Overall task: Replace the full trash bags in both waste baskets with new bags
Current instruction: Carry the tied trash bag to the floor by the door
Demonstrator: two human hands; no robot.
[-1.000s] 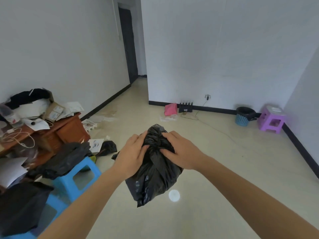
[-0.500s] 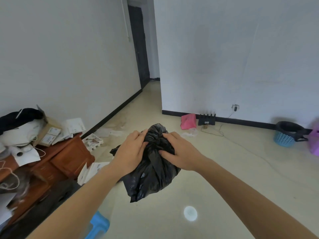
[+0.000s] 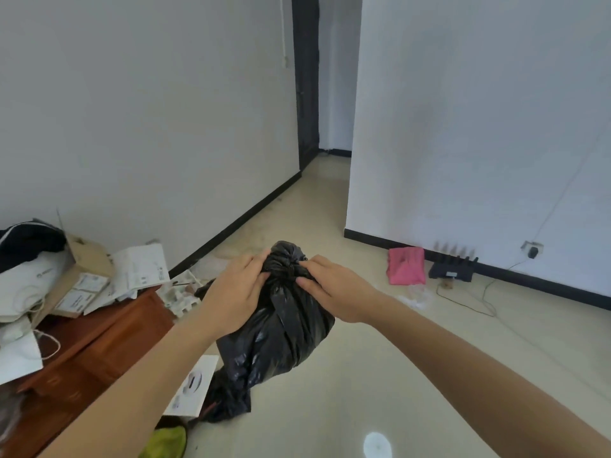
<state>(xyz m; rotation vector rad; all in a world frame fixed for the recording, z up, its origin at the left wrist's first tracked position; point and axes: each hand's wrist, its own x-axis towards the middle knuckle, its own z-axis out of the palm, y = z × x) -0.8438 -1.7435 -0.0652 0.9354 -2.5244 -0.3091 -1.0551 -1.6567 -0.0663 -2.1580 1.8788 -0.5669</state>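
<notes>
A full black trash bag (image 3: 277,338) hangs in the air in front of me, its top twisted into a knot. My left hand (image 3: 236,292) grips the left side of the knot and my right hand (image 3: 332,292) pinches its right side. Both hands hold the bag clear of the floor. No waste basket is in view now.
A cluttered brown wooden desk (image 3: 99,345) with boxes and papers stands at the left. Another black bag (image 3: 224,401) and a white box (image 3: 191,388) lie on the floor below. A pink bag (image 3: 406,266) and a black router (image 3: 451,271) sit by the far wall. A hallway opens ahead.
My view has turned left and upward: the blue basket, purple stool and blue stool have left the frame. Both hands stay on the knot of the bag.
</notes>
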